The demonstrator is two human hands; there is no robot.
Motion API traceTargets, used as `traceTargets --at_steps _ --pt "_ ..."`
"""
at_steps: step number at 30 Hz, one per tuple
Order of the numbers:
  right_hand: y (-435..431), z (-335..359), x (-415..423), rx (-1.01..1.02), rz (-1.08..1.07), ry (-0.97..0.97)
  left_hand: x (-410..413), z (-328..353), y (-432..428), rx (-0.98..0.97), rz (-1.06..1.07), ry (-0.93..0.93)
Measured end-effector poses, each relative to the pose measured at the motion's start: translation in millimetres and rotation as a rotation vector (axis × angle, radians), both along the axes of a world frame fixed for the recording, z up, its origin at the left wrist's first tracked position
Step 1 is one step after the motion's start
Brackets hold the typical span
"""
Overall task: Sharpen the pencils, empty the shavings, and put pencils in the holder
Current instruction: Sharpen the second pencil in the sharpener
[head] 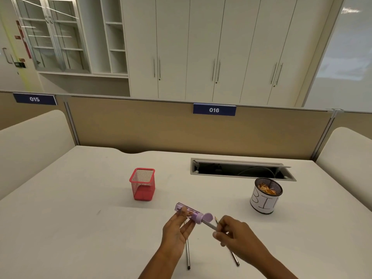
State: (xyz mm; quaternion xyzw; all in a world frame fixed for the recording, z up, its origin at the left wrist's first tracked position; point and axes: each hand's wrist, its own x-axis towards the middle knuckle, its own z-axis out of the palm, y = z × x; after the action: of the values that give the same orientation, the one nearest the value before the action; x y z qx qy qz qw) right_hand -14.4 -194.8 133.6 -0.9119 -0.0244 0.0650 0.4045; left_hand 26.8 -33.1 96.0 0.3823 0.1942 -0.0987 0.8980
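My left hand grips a purple sharpener with a clear shavings chamber and its round lid flipped open. My right hand pinches a grey pencil whose tip is pushed into the sharpener's end. Two more pencils lie on the white desk: one below my left hand, another partly hidden under my right hand, its sharp tip showing near the sharpener. A red mesh holder stands empty behind the hands. A black mesh cup labelled BIN holds shavings at the right.
An open cable tray slot is cut into the desk at the back right. A tan partition with number plates closes off the desk's far edge. Cream side panels flank the desk left and right.
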Motion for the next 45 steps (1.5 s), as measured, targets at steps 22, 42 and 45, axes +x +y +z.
traceTargets --at_steps 22,42,45 --pt "-4 -30 7 -0.745 -0.111 -0.882 7 10 5 -0.112 0.094 0.029" --pt "3 -26 -5 -0.350 -0.018 -0.454 8 1 6 0.022 0.076 -0.028" --pt "4 -23 -2 -0.607 -0.016 -0.622 5 0 5 -0.026 0.072 -0.015"
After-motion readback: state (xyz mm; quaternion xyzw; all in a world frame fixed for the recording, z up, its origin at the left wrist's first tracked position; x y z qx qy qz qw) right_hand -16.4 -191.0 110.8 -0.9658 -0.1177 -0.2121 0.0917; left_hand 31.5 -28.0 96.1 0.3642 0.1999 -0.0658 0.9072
